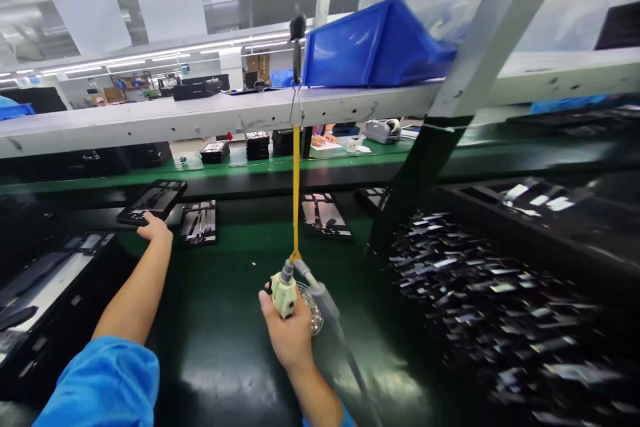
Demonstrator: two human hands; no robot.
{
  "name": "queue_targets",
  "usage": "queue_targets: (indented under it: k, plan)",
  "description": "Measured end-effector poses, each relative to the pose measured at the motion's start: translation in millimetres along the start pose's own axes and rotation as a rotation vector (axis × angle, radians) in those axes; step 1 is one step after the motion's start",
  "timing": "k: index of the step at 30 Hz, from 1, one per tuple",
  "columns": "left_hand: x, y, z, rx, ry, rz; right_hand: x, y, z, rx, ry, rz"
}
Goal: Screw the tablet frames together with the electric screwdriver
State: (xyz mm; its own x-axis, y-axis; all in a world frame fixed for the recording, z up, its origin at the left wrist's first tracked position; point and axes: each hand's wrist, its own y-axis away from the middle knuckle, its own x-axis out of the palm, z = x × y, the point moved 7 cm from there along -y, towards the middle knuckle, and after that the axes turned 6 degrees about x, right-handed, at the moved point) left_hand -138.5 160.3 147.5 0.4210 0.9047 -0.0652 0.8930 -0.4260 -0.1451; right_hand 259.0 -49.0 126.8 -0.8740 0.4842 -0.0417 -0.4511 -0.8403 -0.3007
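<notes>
My left hand (156,229) reaches out to the far left and grips the near edge of a black flat frame-like unit (155,202), which sits at a slant. Its fingertips are partly hidden. In front of me, my right hand (293,333) is wrapped around a pale electric screwdriver (284,295). A yellow strap (296,193) from above meets the tool's top, and a grey cable (335,320) runs down beside it. Partly behind the right hand is a round dish of small metal parts (313,310). Another black unit (199,221) lies right of my left hand.
A large heap of small dark strips (480,307) covers the right side, blurred. Stacked black units (45,293) stand at left. One more unit (325,215) lies beyond the strap. Overhead, a white shelf (210,113) carries a blue bin (370,47). A co-worker's hands (325,139) show behind.
</notes>
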Motion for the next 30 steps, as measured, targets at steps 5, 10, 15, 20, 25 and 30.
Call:
queue_targets:
  k: [5, 10, 15, 20, 25, 30]
  plan:
    - [-33.0, 87, 41, -0.196, 0.26, 0.091, 8, -6, -8, -0.04, 0.002, 0.099]
    - [-109.1, 184, 82, -0.316, 0.38, 0.252, 17, -11, -10, -0.113, -0.062, 0.334]
    - [-178.6, 249, 107, -0.464, 0.398, 0.326, -23, -25, -45, -0.029, -0.002, 0.157]
    - [-216.1, 303, 116, -0.623, 0.435, 0.558, -46, -25, -95, 0.064, 0.576, 0.292]
    - [-246.3, 344, 116, -0.954, 0.106, 1.19, -28, -12, -114, 0.066, 0.899, 0.433]
    - [-219.9, 260, 84, -0.259, -0.083, 1.409, -18, -11, -98, -0.017, 0.97, 0.383]
